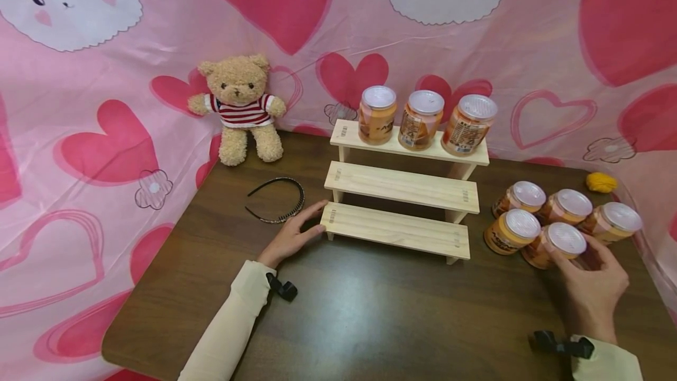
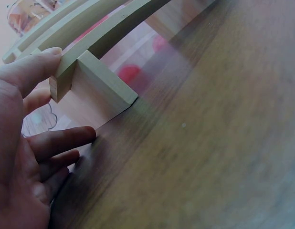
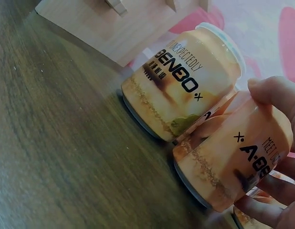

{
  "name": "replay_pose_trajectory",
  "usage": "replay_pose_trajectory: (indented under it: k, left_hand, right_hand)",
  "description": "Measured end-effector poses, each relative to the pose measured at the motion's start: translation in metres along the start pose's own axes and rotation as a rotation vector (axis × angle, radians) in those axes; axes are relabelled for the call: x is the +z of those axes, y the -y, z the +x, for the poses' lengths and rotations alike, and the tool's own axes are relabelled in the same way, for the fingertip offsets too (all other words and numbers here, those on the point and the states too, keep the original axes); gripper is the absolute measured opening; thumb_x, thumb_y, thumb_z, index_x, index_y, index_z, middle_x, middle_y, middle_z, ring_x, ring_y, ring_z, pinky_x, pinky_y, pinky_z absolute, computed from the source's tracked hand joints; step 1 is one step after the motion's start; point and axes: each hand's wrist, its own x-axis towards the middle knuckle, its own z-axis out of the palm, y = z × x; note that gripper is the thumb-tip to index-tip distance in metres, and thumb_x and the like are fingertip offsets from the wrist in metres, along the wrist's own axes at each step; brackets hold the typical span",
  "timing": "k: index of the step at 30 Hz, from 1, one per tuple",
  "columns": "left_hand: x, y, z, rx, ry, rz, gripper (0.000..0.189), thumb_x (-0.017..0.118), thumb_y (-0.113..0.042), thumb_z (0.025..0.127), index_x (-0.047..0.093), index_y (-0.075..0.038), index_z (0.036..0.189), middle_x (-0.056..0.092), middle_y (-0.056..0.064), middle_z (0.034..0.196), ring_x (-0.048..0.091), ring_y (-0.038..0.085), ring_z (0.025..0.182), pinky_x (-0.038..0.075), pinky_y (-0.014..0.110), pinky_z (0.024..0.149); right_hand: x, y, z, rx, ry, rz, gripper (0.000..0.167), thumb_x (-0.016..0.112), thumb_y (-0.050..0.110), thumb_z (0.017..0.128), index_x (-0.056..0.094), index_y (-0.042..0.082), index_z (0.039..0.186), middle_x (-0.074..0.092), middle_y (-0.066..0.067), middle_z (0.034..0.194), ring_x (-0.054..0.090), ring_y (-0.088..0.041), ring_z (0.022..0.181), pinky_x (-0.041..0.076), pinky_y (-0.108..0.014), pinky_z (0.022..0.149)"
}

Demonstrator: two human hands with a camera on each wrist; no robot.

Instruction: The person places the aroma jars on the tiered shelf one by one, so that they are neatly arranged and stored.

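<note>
Hiding jar [image 1: 555, 245] base: right hand [image 1: 592, 293].

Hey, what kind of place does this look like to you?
Probably a staged tabletop set, not a lived-in room: a pink heart-print backdrop hangs behind a dark wooden table, with a teddy bear propped against it and a stepped wooden rack displaying orange cans.

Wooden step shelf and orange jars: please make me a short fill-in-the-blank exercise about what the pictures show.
1. The number of jars standing on the top step of the wooden shelf is ____.
2. The right hand grips one jar out of a group of ____ on the table.
3. The left hand touches the end of the shelf's ____ step.
4. Left of the shelf lies a black ____.

Missing words: three; five; lowest; headband
</note>
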Motion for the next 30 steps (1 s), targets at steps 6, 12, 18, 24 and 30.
replay_pose_trajectory:
  k: [6, 12, 18, 24, 30]
  left_hand:
    - [0.000, 0.000, -0.001, -0.012, 0.001, -0.004, 0.058, 0.062, -0.030, 0.100, 0.041, -0.027, 0.154, 0.047, 0.006, 0.156, 0.049, 0.031, 0.141, 0.037, 0.058, 0.113]
    - [0.000, 0.000, -0.001, -0.022, 0.001, -0.011, 0.057, 0.062, -0.030, 0.100, 0.041, -0.029, 0.154, 0.046, 0.004, 0.157, 0.048, 0.031, 0.141, 0.036, 0.058, 0.113]
    - [0.000, 0.000, -0.001, -0.020, 0.003, -0.012, 0.058, 0.062, -0.030, 0.100, 0.041, -0.029, 0.154, 0.045, 0.005, 0.157, 0.048, 0.031, 0.141, 0.036, 0.058, 0.113]
    - [0.000, 0.001, 0.000, -0.021, 0.003, -0.013, 0.057, 0.062, -0.032, 0.100, 0.041, -0.031, 0.154, 0.046, 0.003, 0.157, 0.048, 0.030, 0.142, 0.037, 0.058, 0.113]
    - [0.000, 0.002, 0.000, -0.003, -0.001, 0.002, 0.057, 0.062, -0.030, 0.100, 0.042, -0.028, 0.154, 0.046, 0.006, 0.157, 0.049, 0.032, 0.140, 0.038, 0.059, 0.112]
  right_hand:
    - [-0.001, 0.008, 0.000, -0.051, -0.006, 0.028, 0.057, 0.085, -0.019, 0.062, 0.073, -0.003, 0.115, 0.076, 0.006, 0.095, 0.070, -0.004, 0.082, 0.053, -0.008, 0.069]
    - [-0.001, 0.022, 0.001, -0.134, 0.005, -0.007, 0.055, 0.081, -0.022, 0.063, 0.072, -0.005, 0.115, 0.077, 0.009, 0.096, 0.071, -0.001, 0.082, 0.052, -0.006, 0.069]
    - [0.002, 0.039, 0.000, -0.164, 0.027, 0.037, 0.057, 0.079, -0.025, 0.063, 0.070, -0.010, 0.117, 0.078, 0.004, 0.104, 0.072, -0.002, 0.086, 0.053, -0.007, 0.071]
    - [0.004, 0.056, 0.000, -0.191, 0.095, 0.103, 0.055, 0.074, -0.029, 0.065, 0.067, -0.015, 0.118, 0.078, -0.002, 0.109, 0.073, -0.006, 0.092, 0.054, -0.009, 0.074]
    - [0.004, 0.071, 0.001, -0.139, 0.059, 0.004, 0.053, 0.077, -0.021, 0.070, 0.071, -0.002, 0.119, 0.077, 0.008, 0.100, 0.070, -0.001, 0.087, 0.051, -0.005, 0.071]
